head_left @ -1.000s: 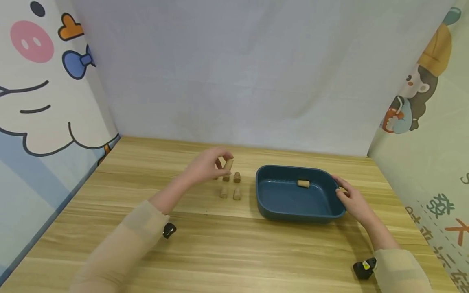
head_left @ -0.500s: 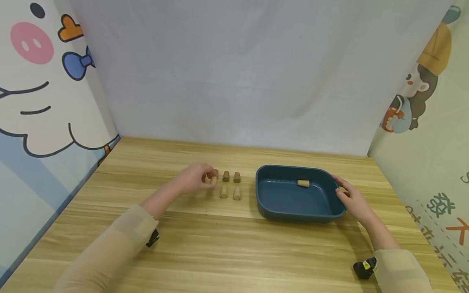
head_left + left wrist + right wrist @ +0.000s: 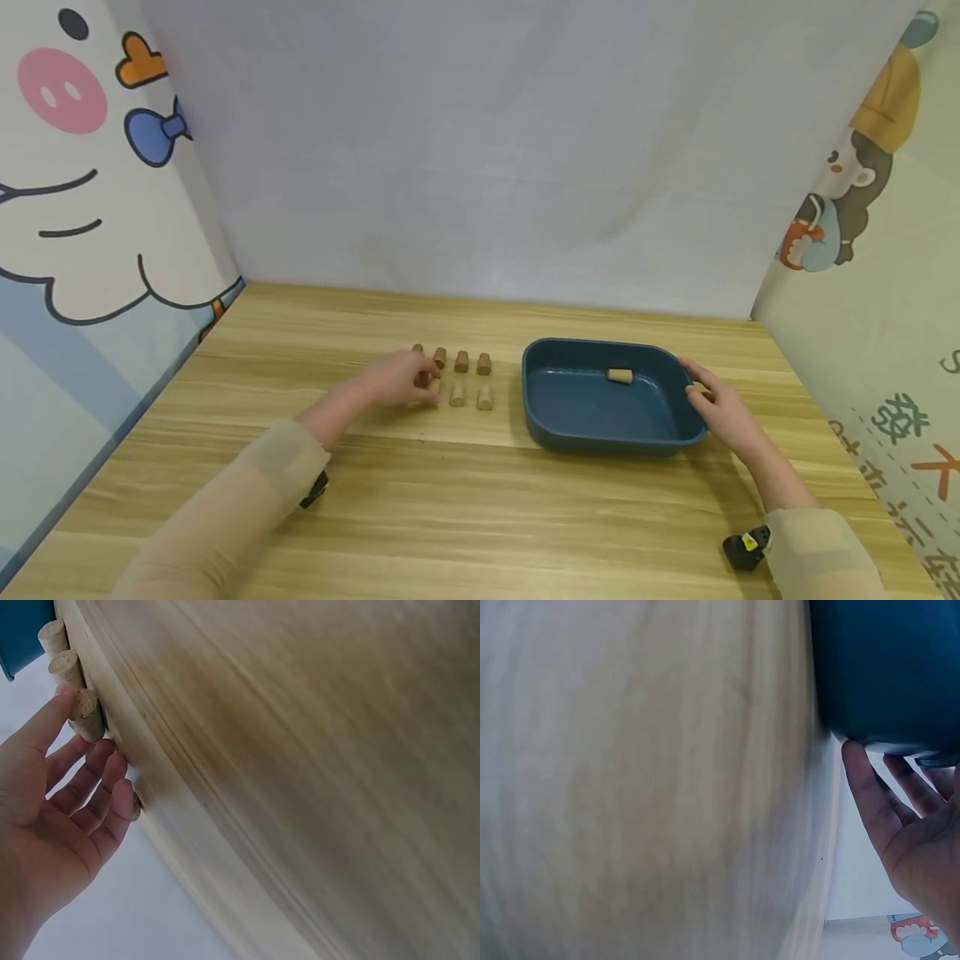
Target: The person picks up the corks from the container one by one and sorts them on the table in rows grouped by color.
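Note:
In the head view my left hand is at the left end of two rows of corks, its thumb and index finger around a pale cork in the front row. In the left wrist view that cork stands on the table, and the other fingers fan out beside it. Pale corks stand to its right; browner corks form the back row. My right hand rests its thumb and fingertips against the right end of a dark blue tray, without wrapping round it. One cork lies on its side inside.
The wooden table meets a pale cloth backdrop at the back. Cartoon-printed sheets flank it on the left and right. The tray stands just right of the cork rows.
My left hand has moved left and down, bringing a pinched cork from above the rows to the front row's left end. More of the back row shows now. The right hand and tray stay put.

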Available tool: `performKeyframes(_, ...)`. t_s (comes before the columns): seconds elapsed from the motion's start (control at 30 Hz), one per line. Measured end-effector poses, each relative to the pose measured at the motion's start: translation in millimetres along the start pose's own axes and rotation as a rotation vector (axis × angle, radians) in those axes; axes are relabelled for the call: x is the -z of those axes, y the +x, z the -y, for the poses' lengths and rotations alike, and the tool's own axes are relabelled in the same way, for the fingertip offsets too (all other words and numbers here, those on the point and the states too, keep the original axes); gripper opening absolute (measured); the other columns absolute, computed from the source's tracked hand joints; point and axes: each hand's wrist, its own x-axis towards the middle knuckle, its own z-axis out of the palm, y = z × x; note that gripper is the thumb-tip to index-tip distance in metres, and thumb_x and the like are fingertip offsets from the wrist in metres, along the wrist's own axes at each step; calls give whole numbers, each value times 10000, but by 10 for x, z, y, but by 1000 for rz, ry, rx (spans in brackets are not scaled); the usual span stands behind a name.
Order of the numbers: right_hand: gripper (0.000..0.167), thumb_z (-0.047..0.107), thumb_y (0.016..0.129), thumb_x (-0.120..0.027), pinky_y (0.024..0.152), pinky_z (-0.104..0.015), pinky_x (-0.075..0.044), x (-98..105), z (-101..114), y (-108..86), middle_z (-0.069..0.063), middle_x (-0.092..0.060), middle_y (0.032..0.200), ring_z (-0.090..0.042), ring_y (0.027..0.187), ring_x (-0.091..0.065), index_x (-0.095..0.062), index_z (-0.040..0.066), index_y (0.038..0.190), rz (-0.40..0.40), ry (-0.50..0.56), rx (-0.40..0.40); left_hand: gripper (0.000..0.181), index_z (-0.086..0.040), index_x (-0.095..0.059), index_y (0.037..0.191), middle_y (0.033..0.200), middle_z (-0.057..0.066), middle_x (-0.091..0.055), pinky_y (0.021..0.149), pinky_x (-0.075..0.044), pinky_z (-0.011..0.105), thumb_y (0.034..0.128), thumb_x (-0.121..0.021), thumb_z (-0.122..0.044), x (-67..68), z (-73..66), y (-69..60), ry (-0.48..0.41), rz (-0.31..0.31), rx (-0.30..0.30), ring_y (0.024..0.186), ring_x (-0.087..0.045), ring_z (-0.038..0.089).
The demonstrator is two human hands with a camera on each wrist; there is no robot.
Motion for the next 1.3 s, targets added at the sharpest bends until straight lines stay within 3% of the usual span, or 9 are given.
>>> performKeyframes(0.3,493,149,1018,-375,964,-606,-340,-13,2,4,-331,-330,1425,-465,1290,-327,-265,-14,1471,1,16,1,479,-40,-644,1155,831,-14,-599,669,-454,285,825,-715,-379,-18,-8,7,10,-12,15,718,-517,118)
performKeyframes(0.53,491,149,1018,-380,965,-582,-353,-22,-6,14,-328,-339,1421,-457,1287,-334,-272,-18,1468,-1,10,4,513,-24,-621,1170,867,-4,-615,754,-490,314,814,-732,-375,7,29,-3,-14,-19,13,793,-555,127)
performKeyframes(0.63,489,153,1018,-382,962,-337,-419,-22,-9,13,-324,-348,1417,-450,1278,-348,-279,-16,1466,-5,5,9,500,-47,-625,1167,935,21,-638,794,-503,341,806,-739,-374,56,25,-9,-32,-33,19,860,-586,156)
performKeyframes(0.77,484,155,1015,-387,807,-44,-340,-23,-10,10,-326,-368,1402,-448,1263,-367,-297,-10,1461,-20,8,15,461,-70,-629,1161,1036,70,-650,839,-504,390,816,-733,-356,146,-15,-7,-61,-51,23,953,-602,225)
performKeyframes(0.97,483,156,1014,-393,851,-126,-387,-19,-7,3,-323,-381,1396,-442,1264,-374,-304,-5,1460,-23,-7,14,458,-58,-598,1216,1101,87,-645,808,-517,346,849,-711,-308,259,-159,27,-73,-61,-9,913,-613,183)
performKeyframes(1.17,488,152,1016,-382,789,-50,-348,-10,12,-14,-332,-356,1405,-462,1256,-375,-284,-2,1468,-12,20,-3,497,-68,-589,1246,1159,81,-632,842,-509,339,854,-698,-353,388,-480,94,-59,-118,-64,973,-603,185)
performKeyframes(1.3,494,162,1019,-377,908,-299,-434,-7,24,-10,-328,-349,1412,-463,1267,-368,-272,9,1476,-3,9,-14,497,-92,-592,1250,1226,45,-613,902,-489,344,857,-687,-382,410,-711,162,-36,-160,-125,1078,-572,199)
